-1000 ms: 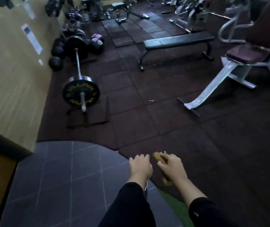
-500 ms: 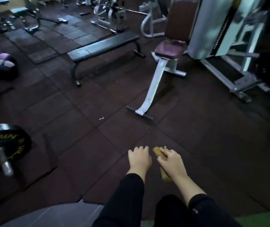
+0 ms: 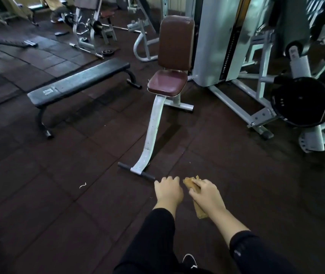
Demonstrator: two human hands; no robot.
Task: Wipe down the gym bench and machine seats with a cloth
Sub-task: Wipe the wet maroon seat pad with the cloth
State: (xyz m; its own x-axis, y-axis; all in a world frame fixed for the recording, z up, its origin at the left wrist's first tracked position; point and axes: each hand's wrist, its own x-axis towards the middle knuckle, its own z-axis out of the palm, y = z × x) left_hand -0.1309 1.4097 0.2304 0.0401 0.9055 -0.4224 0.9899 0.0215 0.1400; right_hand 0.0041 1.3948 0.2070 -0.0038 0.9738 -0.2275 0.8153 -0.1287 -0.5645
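Observation:
A folded tan cloth (image 3: 198, 209) is gripped in my right hand (image 3: 205, 193), low in the middle of the view. Beside it my left hand (image 3: 168, 189) hangs with fingers loosely curled, holding nothing. Straight ahead stands a machine seat (image 3: 166, 84) with maroon padding, a maroon backrest (image 3: 176, 42) and a white frame whose foot bar (image 3: 136, 171) lies just beyond my hands. A flat black bench (image 3: 78, 83) stands to the left of the seat. Both hands are well short of the seat and the bench.
A white weight-stack machine (image 3: 217, 40) rises behind the seat. Another machine with a round black pad (image 3: 300, 100) is at the right. More racks, bars and plates (image 3: 92, 38) fill the far left. Dark rubber floor tiles (image 3: 59, 194) lie around me.
The view has swung right and moved forward: the barbell and wall left the frame, and the maroon seat and black bench are now closer. My hands kept their pose, cloth still in the right.

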